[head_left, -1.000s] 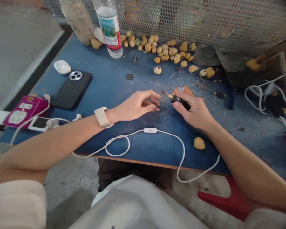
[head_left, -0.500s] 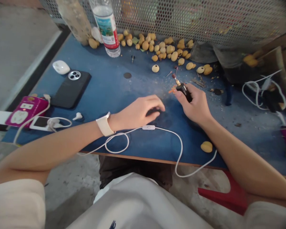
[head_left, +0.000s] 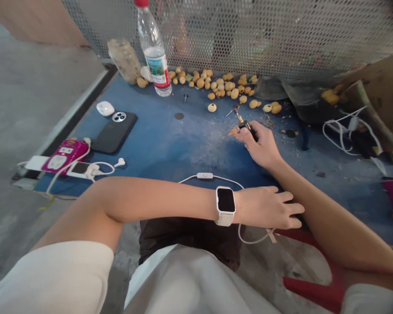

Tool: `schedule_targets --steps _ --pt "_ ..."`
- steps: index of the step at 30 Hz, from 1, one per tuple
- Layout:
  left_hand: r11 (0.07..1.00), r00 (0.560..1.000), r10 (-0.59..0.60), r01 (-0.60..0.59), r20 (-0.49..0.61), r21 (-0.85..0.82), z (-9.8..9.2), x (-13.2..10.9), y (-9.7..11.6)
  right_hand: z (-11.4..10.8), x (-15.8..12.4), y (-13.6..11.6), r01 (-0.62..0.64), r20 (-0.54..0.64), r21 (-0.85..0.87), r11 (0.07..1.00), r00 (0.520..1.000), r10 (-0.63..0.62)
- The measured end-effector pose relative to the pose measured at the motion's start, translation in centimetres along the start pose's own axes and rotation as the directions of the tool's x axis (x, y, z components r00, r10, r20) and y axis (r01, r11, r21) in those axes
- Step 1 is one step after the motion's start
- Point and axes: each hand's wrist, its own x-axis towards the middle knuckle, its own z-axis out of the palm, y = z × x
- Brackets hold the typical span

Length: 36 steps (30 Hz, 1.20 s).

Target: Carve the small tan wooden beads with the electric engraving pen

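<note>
My right hand (head_left: 263, 143) grips a small black rotary tool (head_left: 246, 125) with a brass-coloured collar, its tip pointing away from me over the blue table. Something small and orange (head_left: 234, 131) shows beside the thumb. Near the table's front edge, my left hand (head_left: 267, 207) reaches across towards the right forearm, palm down, with its fingers spread. It covers the spot where a small gourd lay, so that gourd is hidden. A white cable with an inline switch (head_left: 205, 175) runs behind the left forearm. Beyond the tool sits a pale gourd with a dark hole (head_left: 212, 107).
Many small gourds (head_left: 229, 86) lie along the mesh panel (head_left: 249, 39). A water bottle (head_left: 159, 65) and a jar (head_left: 124, 61) stand back left. A phone (head_left: 114, 133), an earbud case (head_left: 105, 108) and a magenta power strip (head_left: 65, 153) are at left. Right: a coiled white cable (head_left: 339, 135).
My left hand has moved right and towards me, from mid-table to the front edge, and its fingers have spread. My right hand still holds the rotary tool. The camera view has shifted.
</note>
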Motion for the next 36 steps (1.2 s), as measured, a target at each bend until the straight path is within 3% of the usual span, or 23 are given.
schedule_targets --steps 6,9,11,13,15,17,20,22,28,33,36 --pt "1.0 0.997 0.022 -0.021 0.074 -0.016 -1.7 -0.8 -1.6 -0.2 0.2 0.0 0.013 0.023 -0.026 1.0 1.0 -0.013" --pt "0.996 0.995 -0.088 0.086 0.056 0.033 -3.2 -3.8 -4.2 -0.1 0.2 -0.2 0.025 0.026 -0.053 0.998 0.999 -0.023" --pt "0.977 0.977 -0.209 0.207 -0.048 -0.045 -4.0 -6.9 -6.5 0.0 0.2 -0.3 0.025 0.026 -0.073 0.997 0.999 -0.023" --pt "0.934 0.918 -0.335 0.294 -0.212 -0.203 -4.8 -10.3 -8.6 0.0 0.2 -0.4 0.015 0.021 -0.089 0.996 1.0 -0.013" --pt "0.869 0.823 -0.461 0.343 -0.331 -0.357 -5.3 -13.2 -10.0 0.0 0.2 -0.6 0.003 0.02 -0.105 0.994 1.0 -0.001" --pt "0.776 0.739 -0.587 0.397 -0.33 -0.49 -5.5 -15.3 -10.7 -0.1 0.1 -0.8 -0.002 0.03 -0.118 0.993 1.0 0.006" --pt "0.581 0.593 -0.771 0.507 -0.232 -0.636 -5.0 -16.7 -11.1 -0.2 -0.3 -1.1 0.004 0.057 -0.141 0.99 0.998 0.004" --pt "0.491 0.54 -0.824 0.529 -0.172 -0.692 -4.2 -17.0 -11.5 -0.3 -0.7 -1.2 0.025 0.067 -0.165 0.986 0.998 -0.014" --pt "0.417 0.547 -0.832 0.515 -0.088 -0.749 -2.5 -17.1 -12.4 0.0 -1.7 -1.6 0.109 0.107 -0.196 0.974 0.99 -0.089" --pt "0.322 0.524 -0.851 0.502 -0.014 -0.803 -2.8 -16.9 -12.0 0.2 -2.1 -2.1 0.132 0.148 -0.224 0.965 0.984 -0.1" --pt "0.324 0.516 -0.857 0.515 -0.014 -0.793 -3.1 -16.8 -11.9 0.4 -2.3 -2.0 0.147 0.114 -0.252 0.957 0.986 -0.121"
